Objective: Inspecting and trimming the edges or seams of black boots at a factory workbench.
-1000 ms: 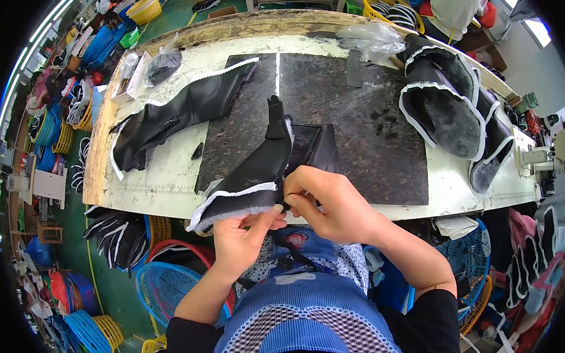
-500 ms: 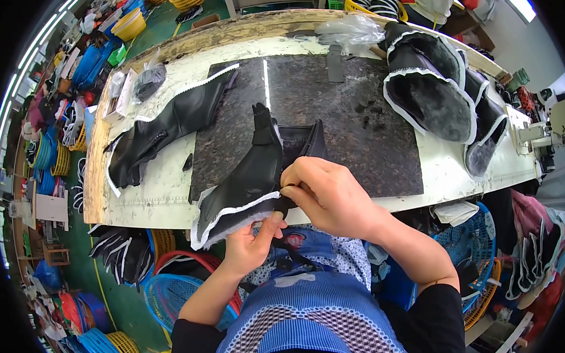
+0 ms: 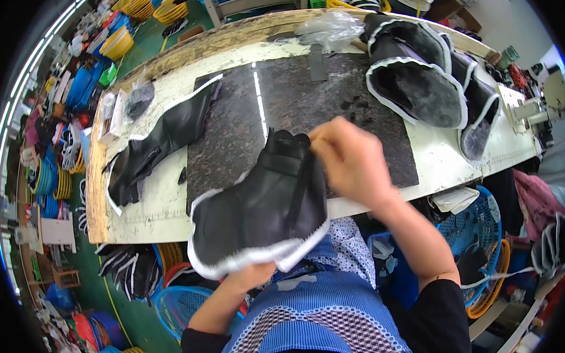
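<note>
A black leather boot upper (image 3: 256, 207) with a white fuzzy lower edge and a strap near its top is held up over the table's front edge. My left hand (image 3: 253, 276) grips its lower edge from beneath, with the fingers hidden behind it. At its scalloped top rim, my right hand (image 3: 352, 160) has its fingers curled in and touching the edge, though motion blurs them. Another black upper (image 3: 164, 133) with white trim lies flat on the left of the table.
A dark stone-like slab (image 3: 286, 101) covers the table's middle, with dark scraps on it. Fur-lined boot uppers (image 3: 418, 91) are piled at the right. A clear plastic bag (image 3: 330, 30) lies at the back, a small box (image 3: 113, 115) at the left. Baskets (image 3: 182, 311) stand below the table.
The boot upper has been turned, so its broad outer side and strap now show. My right hand has moved up from the lower seam to the top rim, and my left has gone beneath.
</note>
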Demonstrator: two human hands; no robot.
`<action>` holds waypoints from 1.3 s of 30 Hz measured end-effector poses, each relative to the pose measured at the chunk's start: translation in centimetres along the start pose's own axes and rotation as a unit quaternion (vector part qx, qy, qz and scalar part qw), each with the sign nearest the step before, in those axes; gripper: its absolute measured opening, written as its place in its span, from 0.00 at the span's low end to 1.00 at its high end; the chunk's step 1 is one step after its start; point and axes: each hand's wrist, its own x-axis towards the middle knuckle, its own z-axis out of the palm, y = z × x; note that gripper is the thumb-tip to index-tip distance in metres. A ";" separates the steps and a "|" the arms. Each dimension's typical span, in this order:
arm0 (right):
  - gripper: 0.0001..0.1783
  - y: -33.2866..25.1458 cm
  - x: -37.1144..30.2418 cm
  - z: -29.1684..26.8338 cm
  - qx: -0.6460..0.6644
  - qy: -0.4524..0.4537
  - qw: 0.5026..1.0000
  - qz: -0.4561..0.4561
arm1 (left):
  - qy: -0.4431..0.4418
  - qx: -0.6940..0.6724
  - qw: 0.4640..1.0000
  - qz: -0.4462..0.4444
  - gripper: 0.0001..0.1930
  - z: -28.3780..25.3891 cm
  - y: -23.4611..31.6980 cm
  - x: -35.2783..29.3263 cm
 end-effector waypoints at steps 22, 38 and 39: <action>0.22 0.7 -0.5 0.7 0.145 -0.047 0.986 -0.071 | 0.275 -0.579 0.658 -0.396 0.23 1.7 -4.0 -3.3; 0.11 0.6 0.1 1.8 0.241 0.065 0.968 0.006 | 0.193 -0.354 0.908 -0.112 0.27 3.3 -2.2 -1.4; 0.14 0.4 0.3 1.8 0.277 0.089 0.956 0.047 | 0.130 -0.225 0.963 -0.067 0.27 3.0 -2.5 -1.0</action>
